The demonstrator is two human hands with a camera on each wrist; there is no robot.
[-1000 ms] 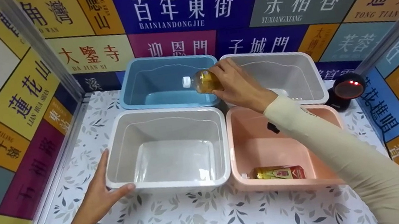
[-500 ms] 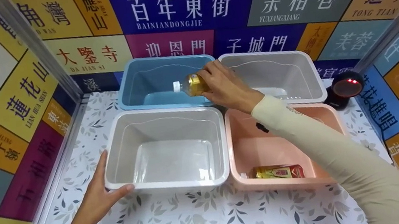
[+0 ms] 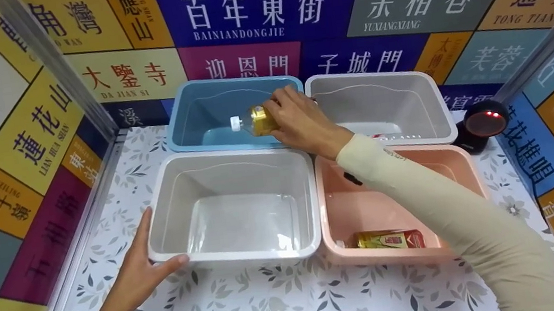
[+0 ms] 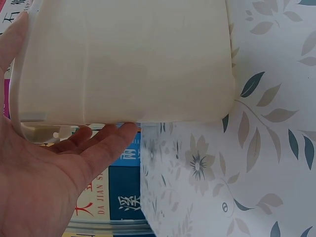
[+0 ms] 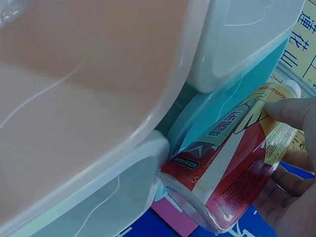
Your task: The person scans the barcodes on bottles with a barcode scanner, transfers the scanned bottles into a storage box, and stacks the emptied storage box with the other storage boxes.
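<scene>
A small bottle [image 3: 259, 120] with a white cap and a yellow and red label lies on its side in the grip of my right hand [image 3: 305, 122], over the blue bin [image 3: 192, 124]. In the right wrist view, the thumb and fingers hold the bottle [image 5: 227, 153] by its cap half, its base pointing away from the palm. My left hand [image 3: 132, 276] touches the near left corner of the white bin [image 3: 247, 256], thumb at the front rim, fingers extended along the side. A similar bottle [image 3: 390, 240] lies on the floor of the peach bin [image 3: 364, 208].
Behind the peach bin stands a grey bin [image 3: 398, 102], its floor partly hidden by my right arm. A black scanner-like device [image 3: 484, 124] with red lights is at the right. Sign-printed walls [image 3: 257, 5] surround the floral tabletop [image 3: 275, 305].
My right hand has moved left with the bottle, from near the inner rims of the two back bins to farther over the blue bin. The left hand stays at the white bin's corner.
</scene>
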